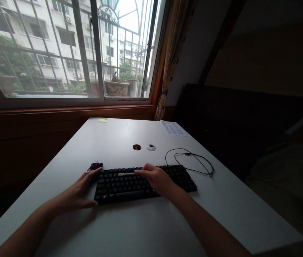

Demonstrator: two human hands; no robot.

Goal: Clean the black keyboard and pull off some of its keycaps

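A black keyboard (130, 185) lies on the white table, its keys facing up. My left hand (80, 191) spans the keyboard's left end, with the thumb at the near corner and the fingers at the far one. Pinched in my right hand (155, 178) is a slim pale brush (126, 174), much like a toothbrush. It lies level over the upper rows of keys, its head pointing left. Behind my left fingers is a dark purple cloth-like item (95, 166), partly hidden by the hand.
A black cable (207, 174) loops on the white table (68, 157) right of the keyboard. Beyond it are a round hole (137, 147), a white ring-shaped cap (151, 147), a printed sheet (174, 128) and yellow sticky notes (102, 120). A barred window (68, 53) stands behind.
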